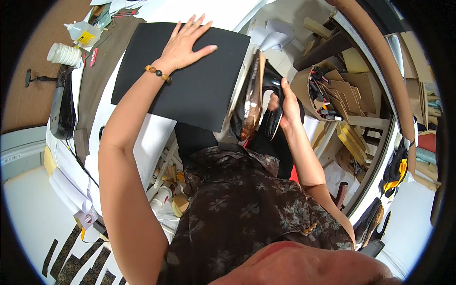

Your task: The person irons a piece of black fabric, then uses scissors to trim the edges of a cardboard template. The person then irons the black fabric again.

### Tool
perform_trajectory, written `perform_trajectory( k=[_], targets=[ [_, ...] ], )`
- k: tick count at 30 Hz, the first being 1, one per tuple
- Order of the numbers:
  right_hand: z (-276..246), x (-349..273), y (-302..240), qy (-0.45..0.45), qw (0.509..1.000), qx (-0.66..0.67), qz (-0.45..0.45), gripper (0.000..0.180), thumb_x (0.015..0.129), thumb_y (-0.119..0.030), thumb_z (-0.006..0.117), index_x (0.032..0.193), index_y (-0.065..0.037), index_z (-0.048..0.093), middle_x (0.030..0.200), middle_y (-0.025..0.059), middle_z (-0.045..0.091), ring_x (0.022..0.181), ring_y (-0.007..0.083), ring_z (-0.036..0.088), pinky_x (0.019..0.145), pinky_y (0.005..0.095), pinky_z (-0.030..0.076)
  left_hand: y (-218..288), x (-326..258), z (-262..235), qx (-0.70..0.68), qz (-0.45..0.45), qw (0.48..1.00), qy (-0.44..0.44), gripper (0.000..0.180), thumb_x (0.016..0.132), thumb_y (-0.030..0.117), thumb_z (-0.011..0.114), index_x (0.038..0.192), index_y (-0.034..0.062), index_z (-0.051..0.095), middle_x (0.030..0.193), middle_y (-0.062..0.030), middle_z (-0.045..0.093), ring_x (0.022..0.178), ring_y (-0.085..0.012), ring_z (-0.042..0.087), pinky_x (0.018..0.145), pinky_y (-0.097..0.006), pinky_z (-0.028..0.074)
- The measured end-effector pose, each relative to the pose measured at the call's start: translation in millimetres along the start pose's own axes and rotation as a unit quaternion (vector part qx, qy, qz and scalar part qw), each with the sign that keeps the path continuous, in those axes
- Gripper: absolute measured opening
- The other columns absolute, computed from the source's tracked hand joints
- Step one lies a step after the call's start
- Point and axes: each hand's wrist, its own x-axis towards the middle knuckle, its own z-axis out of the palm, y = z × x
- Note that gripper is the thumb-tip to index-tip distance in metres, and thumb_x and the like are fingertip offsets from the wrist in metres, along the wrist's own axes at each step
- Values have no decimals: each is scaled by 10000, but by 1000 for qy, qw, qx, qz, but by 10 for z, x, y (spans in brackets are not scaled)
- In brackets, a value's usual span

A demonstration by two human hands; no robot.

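My left hand (185, 46) lies with its fingers spread on a square black board (190, 90), near the board's far edge. A beaded bracelet (158, 73) is on that wrist. To the right, past the board's edge, my right hand (290, 105) is closed round a glossy black shoe (272, 80), thumb on its near side. The shoe stands on end, and part of it is hidden by my fingers. Just left of it is a shiny brown shoe-shaped piece (252, 102), close against the board's right edge. Whether my right hand also touches this piece, I cannot tell.
On the table's far left stand a squeeze bottle (84, 33) and a white ribbed roll (64, 54). Another black shoe (63, 107) lies at the left. On the right, a cardboard box (317, 91) holds tools and card pieces. Patterned dark strips (71, 254) lie lower left.
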Motion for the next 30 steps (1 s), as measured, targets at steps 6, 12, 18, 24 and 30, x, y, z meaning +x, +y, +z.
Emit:
perform_trajectory(
  k=[6, 12, 18, 24, 30],
  targets=[
    [-35, -132, -70, -19, 999, 23, -20, 362, 976, -482, 566, 973, -126, 499, 600, -12, 460, 467, 98, 449, 447, 256, 407, 242, -836, -298, 93, -102, 987, -78, 648, 932, 640, 458, 1514, 381, 340, 1630, -61, 193, 1507, -331, 110, 1180, -602, 59],
    [88, -197, 267, -15, 999, -49, 2, 366, 981, -502, 546, 1018, -140, 502, 603, -23, 450, 460, 76, 417, 453, 239, 386, 309, -870, -235, 136, -153, 976, -70, 672, 891, 705, 465, 1499, 455, 323, 1620, -18, 232, 1499, -320, 166, 1161, -644, 102],
    [100, -316, 335, 8, 999, -44, 25, 377, 977, -510, 547, 994, -136, 509, 591, -34, 442, 450, 75, 419, 435, 232, 392, 334, -910, -219, 152, -166, 971, -75, 688, 867, 747, 456, 1488, 487, 314, 1616, 6, 243, 1495, -303, 185, 1163, -646, 116],
    [110, -446, 465, 9, 997, -71, -12, 355, 985, -496, 538, 1020, -146, 491, 600, -22, 464, 448, 75, 428, 437, 233, 403, 350, -876, -205, 146, -162, 973, -70, 682, 881, 729, 457, 1495, 469, 315, 1614, -1, 249, 1495, -312, 181, 1166, -632, 127],
    [-32, -621, 364, -24, 997, -27, -62, 378, 990, -503, 527, 964, -130, 469, 596, -11, 462, 451, 102, 438, 440, 255, 390, 416, -956, -360, 116, -94, 983, -104, 684, 914, 690, 436, 1520, 398, 313, 1622, -15, 229, 1497, -329, 158, 1167, -623, 116]
  ],
)
